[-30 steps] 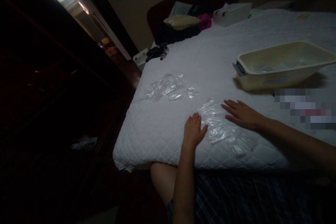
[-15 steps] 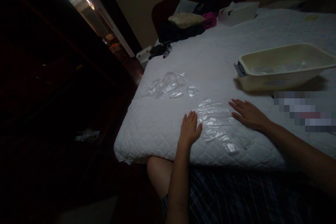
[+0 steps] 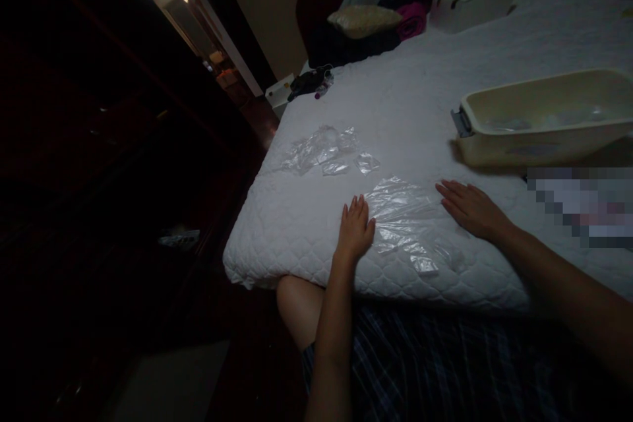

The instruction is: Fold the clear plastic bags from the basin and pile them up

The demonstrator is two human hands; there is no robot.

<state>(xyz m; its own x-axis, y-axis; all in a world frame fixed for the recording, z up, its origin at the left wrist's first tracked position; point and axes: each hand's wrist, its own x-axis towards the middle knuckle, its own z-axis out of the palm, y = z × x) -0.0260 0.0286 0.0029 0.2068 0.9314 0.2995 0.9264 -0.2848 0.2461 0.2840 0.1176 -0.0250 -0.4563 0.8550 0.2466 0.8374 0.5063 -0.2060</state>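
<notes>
A clear plastic bag (image 3: 403, 214) lies spread on the white quilted mattress (image 3: 291, 231), between my two hands. My left hand (image 3: 355, 229) rests flat at the bag's left edge, fingers stretched out and holding nothing. On the other side, my right hand (image 3: 469, 208) lies palm down with its fingers extended, at or just beside the bag's right edge. Farther back to the left is a crumpled heap of clear plastic (image 3: 321, 150), with a small folded clear packet (image 3: 366, 163) beside it.
A cream plastic bin (image 3: 534, 145) with a grey handle clip stands on the mattress at the right, clear plastic inside. Behind are a white box (image 3: 475, 5), a pink roll (image 3: 411, 20) and a beige pillow-like bundle (image 3: 364, 21). The mattress edge drops to dark floor at left.
The view has shifted slightly, so the bed's contents sit a little differently in frame. Both hands stay flat by the bag; the right one's fingers look closer together.
</notes>
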